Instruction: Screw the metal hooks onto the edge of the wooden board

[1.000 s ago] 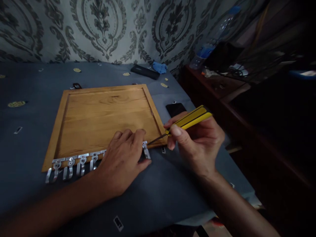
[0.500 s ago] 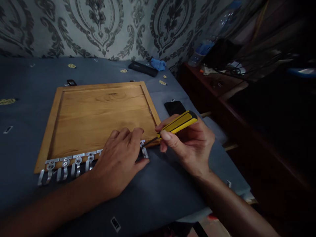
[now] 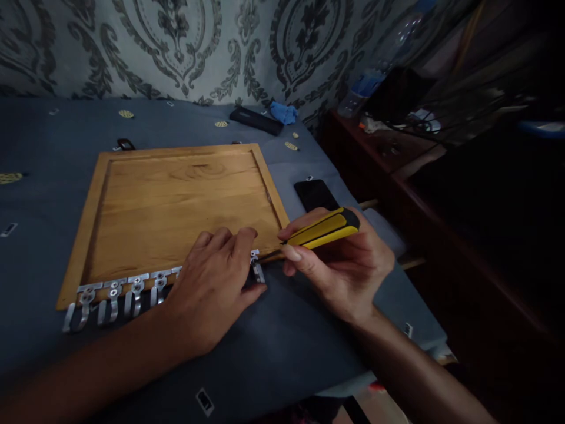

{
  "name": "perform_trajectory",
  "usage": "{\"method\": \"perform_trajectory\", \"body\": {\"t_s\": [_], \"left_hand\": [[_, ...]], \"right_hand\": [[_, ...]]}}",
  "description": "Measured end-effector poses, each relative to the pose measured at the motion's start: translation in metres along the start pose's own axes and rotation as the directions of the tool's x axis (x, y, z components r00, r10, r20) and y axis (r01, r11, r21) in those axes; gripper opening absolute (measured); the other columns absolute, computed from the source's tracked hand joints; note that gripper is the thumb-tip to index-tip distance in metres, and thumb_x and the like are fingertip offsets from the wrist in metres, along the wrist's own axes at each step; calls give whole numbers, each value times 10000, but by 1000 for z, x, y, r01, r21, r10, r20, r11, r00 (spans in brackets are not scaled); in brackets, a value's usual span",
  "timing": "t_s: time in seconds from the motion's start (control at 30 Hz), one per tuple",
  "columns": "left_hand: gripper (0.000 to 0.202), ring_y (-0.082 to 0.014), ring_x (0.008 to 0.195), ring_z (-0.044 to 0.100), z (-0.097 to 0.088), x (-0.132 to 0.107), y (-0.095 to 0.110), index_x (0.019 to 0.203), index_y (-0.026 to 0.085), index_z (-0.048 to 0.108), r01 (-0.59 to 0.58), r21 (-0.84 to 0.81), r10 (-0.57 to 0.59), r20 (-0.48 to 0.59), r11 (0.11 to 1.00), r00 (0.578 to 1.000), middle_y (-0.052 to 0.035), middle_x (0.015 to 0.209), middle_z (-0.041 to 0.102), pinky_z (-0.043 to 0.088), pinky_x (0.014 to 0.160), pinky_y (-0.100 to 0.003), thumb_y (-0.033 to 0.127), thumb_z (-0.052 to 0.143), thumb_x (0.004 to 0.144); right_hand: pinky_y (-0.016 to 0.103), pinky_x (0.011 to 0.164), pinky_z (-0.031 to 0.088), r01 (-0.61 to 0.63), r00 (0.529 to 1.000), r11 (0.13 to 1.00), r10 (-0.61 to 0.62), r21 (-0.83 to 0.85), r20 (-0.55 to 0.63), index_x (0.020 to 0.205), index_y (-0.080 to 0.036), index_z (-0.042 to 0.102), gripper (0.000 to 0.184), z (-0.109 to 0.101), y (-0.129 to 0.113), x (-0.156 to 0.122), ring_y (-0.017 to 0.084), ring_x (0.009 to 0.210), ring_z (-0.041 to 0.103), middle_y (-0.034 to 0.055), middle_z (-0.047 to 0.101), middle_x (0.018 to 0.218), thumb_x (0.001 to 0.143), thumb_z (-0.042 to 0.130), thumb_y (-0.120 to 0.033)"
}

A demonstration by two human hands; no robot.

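Observation:
A wooden panel [image 3: 176, 200] lies flat on a blue-grey cloth. A metal strip of hooks [image 3: 115, 294] runs along its near edge. My left hand [image 3: 212, 288] lies flat on the strip's right part, fingers stretched onto the wood and covering some hooks. My right hand [image 3: 339, 259] is closed round a yellow and black screwdriver [image 3: 322, 228]. The screwdriver's thin tip points left at the last hook [image 3: 256, 265] by the panel's near right corner.
A black phone [image 3: 315, 193] lies right of the panel. A black remote [image 3: 256, 121] and a blue cloth [image 3: 285, 112] sit by the patterned wall. A dark wooden side table [image 3: 397, 159] with a plastic bottle [image 3: 359, 94] and clutter stands at the right.
My right hand has moved left and down with the screwdriver, bringing its tip closer to the last hook. The handle now lies flatter. My left hand has stayed in place.

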State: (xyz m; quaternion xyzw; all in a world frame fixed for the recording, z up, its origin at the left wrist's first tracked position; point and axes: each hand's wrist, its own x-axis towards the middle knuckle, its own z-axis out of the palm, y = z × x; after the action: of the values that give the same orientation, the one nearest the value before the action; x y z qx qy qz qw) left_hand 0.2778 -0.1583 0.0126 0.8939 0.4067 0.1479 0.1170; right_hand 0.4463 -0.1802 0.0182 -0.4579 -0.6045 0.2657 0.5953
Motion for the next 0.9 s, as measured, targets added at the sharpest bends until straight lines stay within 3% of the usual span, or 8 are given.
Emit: {"method": "perform_trajectory", "body": {"t_s": [0.33, 0.57, 0.67, 0.77, 0.9], "left_hand": [[454, -287, 918, 611, 2, -1, -1, 1117, 194, 476, 5, -6, -5, 1, 1000, 1000, -59, 965, 680, 452, 797, -413, 247, 744, 755], [442, -296, 902, 611, 0, -1, 0, 1074, 190, 480, 3, 7, -3, 12, 1000, 1000, -67, 952, 680, 462, 780, -424, 253, 766, 744], [438, -293, 913, 611, -1, 0, 0, 1070, 198, 480, 15, 0, -15, 25, 1000, 1000, -67, 981, 683, 463, 783, -420, 250, 768, 743], [445, -287, 914, 612, 0, 0, 0, 1067, 198, 479, 10, -13, -10, 19, 1000, 1000, -64, 984, 684, 464, 789, -419, 239, 776, 738], [421, -287, 906, 611, 0, 0, 0, 1021, 201, 483, 8, -13, -7, 20, 1000, 1000, -65, 970, 685, 465, 785, -423, 237, 787, 732]], "right_hand": [[272, 449, 480, -23, 1000, 1000, 23, -7, 9, 759, -233, 601, 218, 0, 1, 2, 114, 507, 562, -18, 637, 689, 780, 797, -326], [261, 532, 586, -194, 969, 974, 172, 120, 176, 1040, -260, 691, 188, -8, -6, 9, 110, 528, 646, -17, 687, 760, 861, 720, -307], [229, 458, 553, -192, 971, 973, 168, 131, 172, 899, -235, 696, 113, -8, -6, 11, 98, 476, 614, -29, 662, 678, 829, 753, -301], [204, 366, 499, -184, 979, 972, 168, 145, 118, 773, -217, 640, 213, -4, -7, 12, 78, 426, 568, -20, 696, 738, 747, 822, -324], [201, 384, 512, -206, 974, 964, 186, 169, 126, 791, -219, 636, 238, -3, -8, 13, 78, 436, 585, -17, 721, 775, 727, 838, -326]]}}
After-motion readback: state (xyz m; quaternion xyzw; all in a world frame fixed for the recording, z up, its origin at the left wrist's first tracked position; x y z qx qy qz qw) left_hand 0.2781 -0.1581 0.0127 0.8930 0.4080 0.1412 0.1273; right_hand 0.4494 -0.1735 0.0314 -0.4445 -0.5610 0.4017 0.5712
